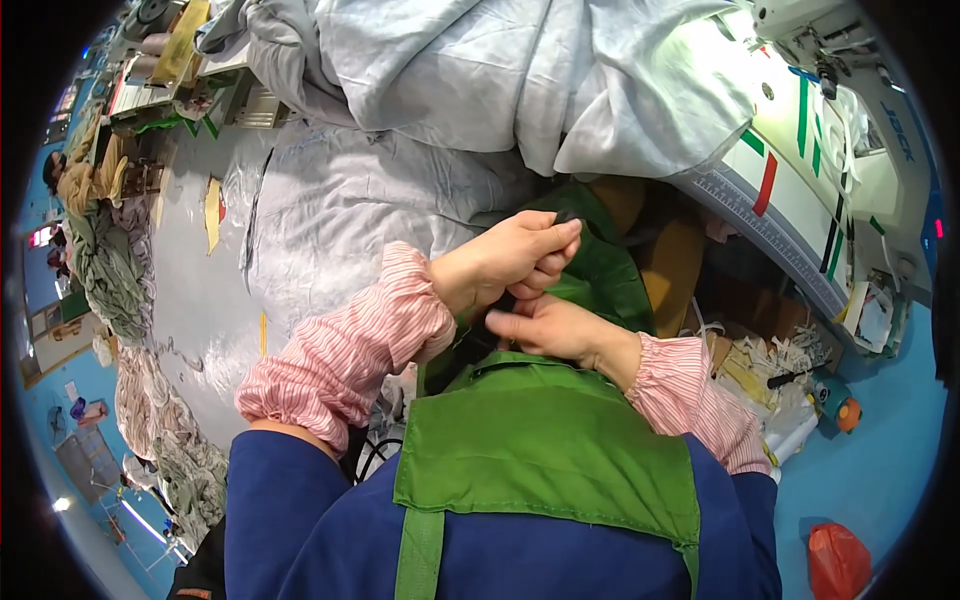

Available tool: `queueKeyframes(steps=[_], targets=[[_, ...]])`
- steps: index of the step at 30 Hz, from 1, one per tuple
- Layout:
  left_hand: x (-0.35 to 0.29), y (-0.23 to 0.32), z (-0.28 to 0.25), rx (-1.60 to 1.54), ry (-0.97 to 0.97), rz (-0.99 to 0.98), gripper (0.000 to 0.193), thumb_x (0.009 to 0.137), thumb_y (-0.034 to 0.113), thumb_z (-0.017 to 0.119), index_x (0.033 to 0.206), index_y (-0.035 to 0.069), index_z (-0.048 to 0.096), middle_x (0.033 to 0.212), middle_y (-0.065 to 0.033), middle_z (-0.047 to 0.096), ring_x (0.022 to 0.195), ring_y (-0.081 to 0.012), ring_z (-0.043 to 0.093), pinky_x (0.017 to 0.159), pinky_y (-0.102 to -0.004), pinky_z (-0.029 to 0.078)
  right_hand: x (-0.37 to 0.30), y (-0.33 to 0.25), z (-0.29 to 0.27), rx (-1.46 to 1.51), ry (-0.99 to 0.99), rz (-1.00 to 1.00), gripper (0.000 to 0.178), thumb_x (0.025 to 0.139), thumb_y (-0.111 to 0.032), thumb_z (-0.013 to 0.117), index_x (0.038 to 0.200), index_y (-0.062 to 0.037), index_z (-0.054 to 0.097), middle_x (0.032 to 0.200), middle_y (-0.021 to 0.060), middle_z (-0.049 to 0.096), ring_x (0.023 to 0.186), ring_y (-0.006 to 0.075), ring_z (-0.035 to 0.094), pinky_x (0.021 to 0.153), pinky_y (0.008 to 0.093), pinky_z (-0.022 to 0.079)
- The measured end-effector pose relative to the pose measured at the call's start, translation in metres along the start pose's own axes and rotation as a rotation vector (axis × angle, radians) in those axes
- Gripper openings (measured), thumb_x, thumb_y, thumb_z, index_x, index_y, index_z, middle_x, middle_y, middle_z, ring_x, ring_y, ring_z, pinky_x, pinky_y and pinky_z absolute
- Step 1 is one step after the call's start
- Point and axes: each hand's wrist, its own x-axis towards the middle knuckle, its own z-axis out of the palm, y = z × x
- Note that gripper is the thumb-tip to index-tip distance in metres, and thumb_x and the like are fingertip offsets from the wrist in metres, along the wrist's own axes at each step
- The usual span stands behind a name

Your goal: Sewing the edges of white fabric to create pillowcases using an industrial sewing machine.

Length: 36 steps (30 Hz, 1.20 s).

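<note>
Head view: left hand (522,254) curled, pinching black object (566,215); right hand (562,328) beside, grip unclear.

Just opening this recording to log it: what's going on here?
A person in a green apron has the left hand closed, with a small dark thing, too hidden to identify, showing at its thumb. The right hand is just below and close to it, partly hidden. Pale cloth lies heaped ahead, with a sewing machine to the right.
</note>
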Motion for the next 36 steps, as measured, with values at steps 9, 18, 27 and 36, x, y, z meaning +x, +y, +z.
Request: queueKeyframes(steps=[9,18,27,36], targets=[[-0.031,-0.052,-0.055,0.667,0.483,0.580,0.039,0.094,0.023,0.065,0.124,0.001,0.051,0.093,-0.0030,0.059,0.084,-0.0164,0.057,0.076,-0.0253,0.044,0.010,-0.001,0.000,0.292,0.190,0.195,0.037,0.096,-0.027,0.062,0.068,-0.0039,0.063,0.051,-0.0039,0.049,0.041,0.0026,0.034,0.041,0.0208,0.024],[-0.092,-0.107,-0.009,1.008,0.563,0.340,0.051,0.080,0.019,0.080,0.118,-0.002,0.053,0.096,-0.0227,0.067,0.087,-0.0329,0.068,0.073,-0.0372,0.052,0.009,0.016,-0.015,0.413,0.137,0.140,0.037,0.096,-0.029,0.058,0.070,-0.0040,0.065,0.046,-0.0016,0.048,0.038,0.0056,0.035,0.038,0.0224,0.025],[-0.088,-0.109,-0.020,0.583,0.623,0.381,0.029,0.096,0.015,0.061,0.119,0.001,0.051,0.083,-0.0019,0.055,0.072,-0.0135,0.053,0.069,-0.0266,0.047,0.003,0.010,-0.016,0.753,0.253,-0.036,0.018,0.099,-0.020,0.056,0.086,-0.0081,0.056,0.070,0.0008,0.059,0.049,0.0066,0.044,0.045,0.0230,0.034],[-0.087,-0.093,-0.020,0.827,0.615,0.381,0.038,0.093,0.011,0.065,0.126,-0.001,0.050,0.094,-0.0077,0.062,0.083,-0.0122,0.057,0.077,-0.0254,0.047,-0.001,0.017,-0.019,0.766,0.310,-0.055,0.018,0.100,-0.019,0.055,0.085,-0.0082,0.055,0.076,0.0014,0.060,0.051,0.0041,0.047,0.043,0.0207,0.038]])
